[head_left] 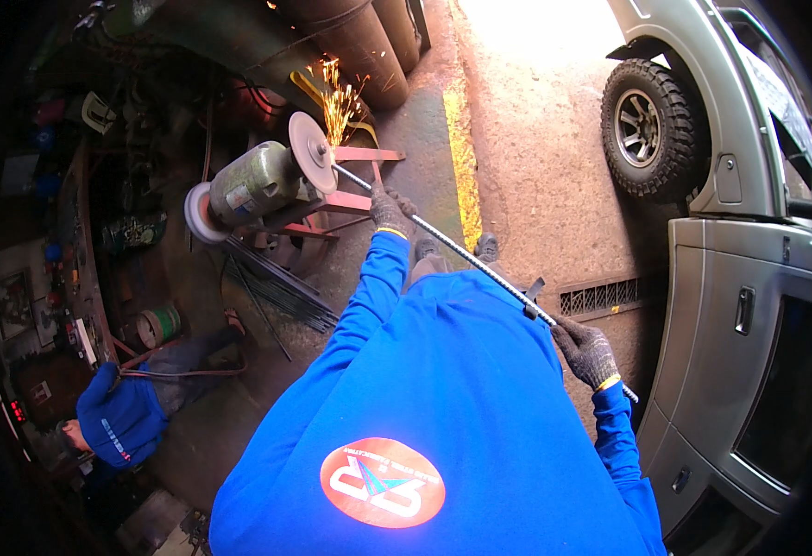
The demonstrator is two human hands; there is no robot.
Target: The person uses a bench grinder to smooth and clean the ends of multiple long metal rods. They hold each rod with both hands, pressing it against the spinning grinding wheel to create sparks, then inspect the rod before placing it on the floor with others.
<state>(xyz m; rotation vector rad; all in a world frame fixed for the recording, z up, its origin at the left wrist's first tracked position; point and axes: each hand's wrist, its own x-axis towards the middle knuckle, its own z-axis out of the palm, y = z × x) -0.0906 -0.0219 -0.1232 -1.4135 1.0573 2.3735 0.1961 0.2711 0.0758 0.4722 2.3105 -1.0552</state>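
Grinding is evidently under way, with sparks [337,104] flying at 11 o'clock as I am holding a ribbed metal rod [480,266] to the wheel [311,150], my left fingers [388,204] and right fingers [569,339] clamped around it, its free end pointing toward 4 o'clock. How much is remaining, I cannot tell.

The rod [489,269] runs slantwise across the front of my body, its far end at the right-hand wheel [308,148] of the grinder [256,185], ahead on my left. My left hand [390,208] is around it near that wheel; my right hand [586,350] is farther back, the near end jutting past my wrist. Cylinders [346,42] stand beyond the grinder, bars [281,285] lie this side of it, and a co-worker [132,417] is far left. A vehicle [739,250] stands on my right, a floor grating [600,297] between us.
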